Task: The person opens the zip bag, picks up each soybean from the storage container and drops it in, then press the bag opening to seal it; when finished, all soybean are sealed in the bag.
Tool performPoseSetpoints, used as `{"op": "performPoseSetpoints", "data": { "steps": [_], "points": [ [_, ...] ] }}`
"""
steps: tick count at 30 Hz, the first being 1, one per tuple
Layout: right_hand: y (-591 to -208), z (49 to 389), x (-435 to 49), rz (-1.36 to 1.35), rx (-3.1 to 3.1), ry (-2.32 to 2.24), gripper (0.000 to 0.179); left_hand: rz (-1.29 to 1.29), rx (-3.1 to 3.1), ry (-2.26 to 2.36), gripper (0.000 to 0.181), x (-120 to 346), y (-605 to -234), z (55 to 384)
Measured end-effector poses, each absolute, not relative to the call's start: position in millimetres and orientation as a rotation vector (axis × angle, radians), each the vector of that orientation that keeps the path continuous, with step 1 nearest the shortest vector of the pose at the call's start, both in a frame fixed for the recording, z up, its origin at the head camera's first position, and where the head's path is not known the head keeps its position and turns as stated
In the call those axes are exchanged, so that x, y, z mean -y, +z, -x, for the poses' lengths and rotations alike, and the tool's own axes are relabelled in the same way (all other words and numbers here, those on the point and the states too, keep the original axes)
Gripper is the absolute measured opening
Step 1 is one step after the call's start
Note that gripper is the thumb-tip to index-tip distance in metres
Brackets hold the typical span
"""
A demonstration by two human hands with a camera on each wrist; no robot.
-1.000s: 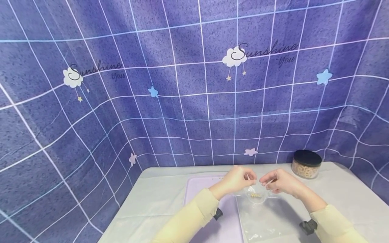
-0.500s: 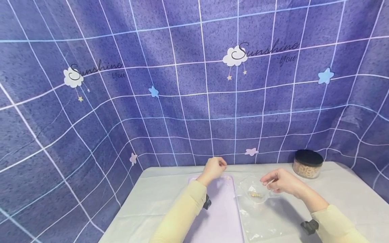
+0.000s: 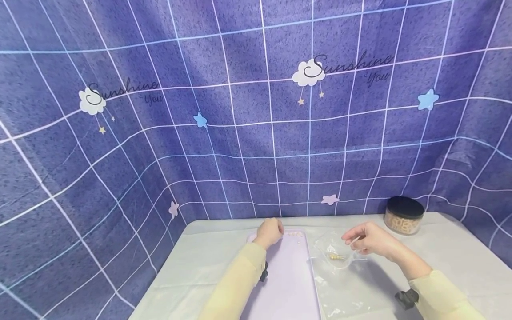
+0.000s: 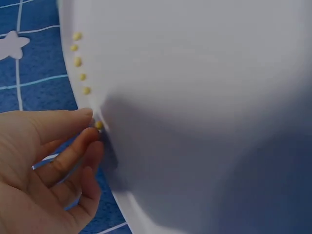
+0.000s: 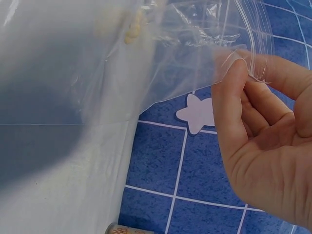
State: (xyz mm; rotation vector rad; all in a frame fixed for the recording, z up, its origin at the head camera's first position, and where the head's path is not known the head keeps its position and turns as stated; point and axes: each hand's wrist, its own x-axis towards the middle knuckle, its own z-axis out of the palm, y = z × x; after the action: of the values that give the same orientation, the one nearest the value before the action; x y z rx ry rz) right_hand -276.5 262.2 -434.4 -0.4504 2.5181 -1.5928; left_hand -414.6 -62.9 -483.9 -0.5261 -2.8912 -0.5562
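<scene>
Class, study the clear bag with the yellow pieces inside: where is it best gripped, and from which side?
The bag, I judge, is best pinched at its ridged edge from the person's right, where the right hand holds it. The film looks thin and limp, and the yellow pieces lie away from that edge.

Violet-blue fabric (image 3: 250, 104) hangs behind the table (image 3: 208, 251) and along its left and right edges. The print comprises a pale grid (image 3: 271, 122), clouds (image 3: 309, 74), stars (image 3: 428, 100) and dark lettering (image 3: 362, 63). The surface is whitish, lightly creased, with rounded far corners. Light is diffuse.
</scene>
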Motion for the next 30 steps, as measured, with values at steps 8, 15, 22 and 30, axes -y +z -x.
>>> {"op": "performPoseSetpoints", "data": {
  "steps": [8, 15, 22, 30],
  "points": [
    [-433, 276, -262, 0.459, -2.524, -1.581, 0.034, 0.459, 2.911, -0.486, 0.011, 64, -486, 412],
    [-433, 276, -263, 0.462, -2.525, -1.581, 0.035, 0.482, 2.915, -0.402, 0.017, 64, -484, 411],
    [-433, 276, -262, 0.454, -2.512, -1.591, 0.033, 0.49, 2.963, -0.434, 0.016, 60, -483, 408],
    [-429, 274, -261, 0.444, -2.51, -1.588, 0.034, 0.899, 2.75, -1.1, 0.004, 27, -445, 384]
  ]
}}
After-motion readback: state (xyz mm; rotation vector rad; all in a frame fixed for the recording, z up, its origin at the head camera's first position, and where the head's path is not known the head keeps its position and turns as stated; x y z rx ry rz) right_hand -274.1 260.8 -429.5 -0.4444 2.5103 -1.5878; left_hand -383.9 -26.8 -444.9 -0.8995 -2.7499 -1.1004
